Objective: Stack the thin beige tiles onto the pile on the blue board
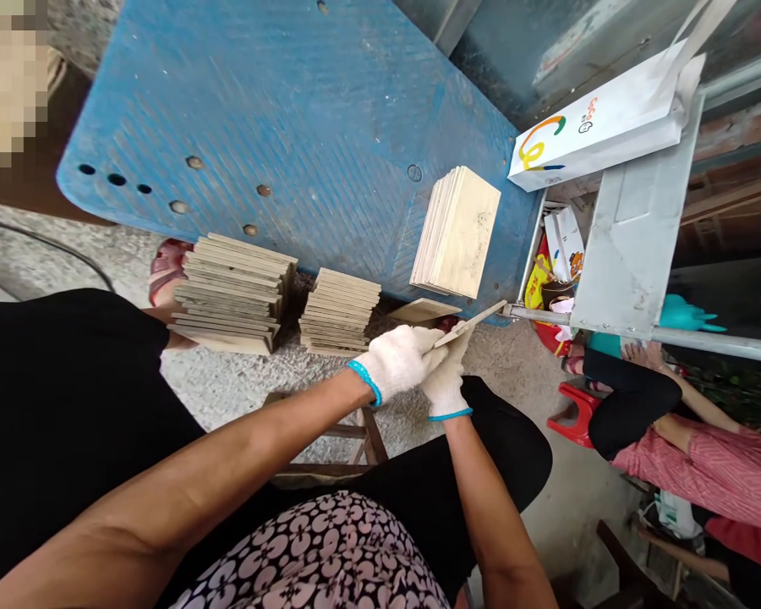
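Note:
Both my hands wear white knit gloves with blue cuffs. My left hand (398, 359) and my right hand (447, 381) are closed together on a thin wooden board (473, 323), held edge-on above my knees. Another thin board (422, 311) lies just beyond it on the ground. Two stacks of similar boards (232, 292) (339, 311) stand on the concrete to the left. A third stack (457, 230) leans against the blue panel (292, 118).
A white paper bag (599, 127) rests on a grey metal frame (634, 228) at the right. Another person in red striped clothes (703, 457) sits at the right beside a red stool (574, 414). A wooden stool (355, 440) stands under my arms.

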### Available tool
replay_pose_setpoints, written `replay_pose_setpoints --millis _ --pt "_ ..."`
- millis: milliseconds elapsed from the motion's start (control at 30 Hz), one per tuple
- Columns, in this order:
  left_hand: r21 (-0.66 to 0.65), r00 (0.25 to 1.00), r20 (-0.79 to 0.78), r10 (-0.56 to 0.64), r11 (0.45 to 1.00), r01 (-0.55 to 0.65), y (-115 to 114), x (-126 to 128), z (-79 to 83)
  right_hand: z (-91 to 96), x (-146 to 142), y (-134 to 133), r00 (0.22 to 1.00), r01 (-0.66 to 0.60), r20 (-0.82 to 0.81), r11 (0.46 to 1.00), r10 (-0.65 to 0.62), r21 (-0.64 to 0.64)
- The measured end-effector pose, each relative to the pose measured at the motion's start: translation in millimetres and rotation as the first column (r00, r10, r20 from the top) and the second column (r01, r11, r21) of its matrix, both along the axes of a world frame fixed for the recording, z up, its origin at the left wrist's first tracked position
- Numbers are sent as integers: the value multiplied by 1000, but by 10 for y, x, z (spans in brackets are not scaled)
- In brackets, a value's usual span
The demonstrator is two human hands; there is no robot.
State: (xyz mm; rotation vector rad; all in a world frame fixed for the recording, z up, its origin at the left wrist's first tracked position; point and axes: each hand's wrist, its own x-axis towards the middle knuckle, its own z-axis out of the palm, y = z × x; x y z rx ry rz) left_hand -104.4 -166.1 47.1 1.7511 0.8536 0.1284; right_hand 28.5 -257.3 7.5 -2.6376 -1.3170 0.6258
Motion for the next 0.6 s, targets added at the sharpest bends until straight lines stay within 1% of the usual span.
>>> replay_pose_setpoints --millis 100,200,300,367,433,500,567,600 --pt "5 993 113 26 1000 -27 -33 52 82 120 36 -41 998 65 0 990 -65 122" --pt "-36 967 251 48 999 -40 -17 76 145 333 73 -26 992 30 109 971 -58 239" --pt "-121 931 355 90 991 -50 46 71 199 546 110 84 984 -26 177 972 -17 233" --pt "-131 918 381 112 989 -66 104 58 202 664 155 230 985 -28 172 980 -7 195" --pt "-88 938 308 158 987 -138 173 30 144 757 231 441 984 -4 174 987 -24 159" --pt "13 957 132 258 965 -262 251 -26 0 814 336 707 981 44 184 993 -63 106" --pt "183 928 -67 366 919 -349 328 -119 -220 827 457 1000 981 89 169 995 -95 38" --pt "288 907 -146 395 894 -343 359 -177 -347 816 516 1145 983 105 152 994 -104 6"
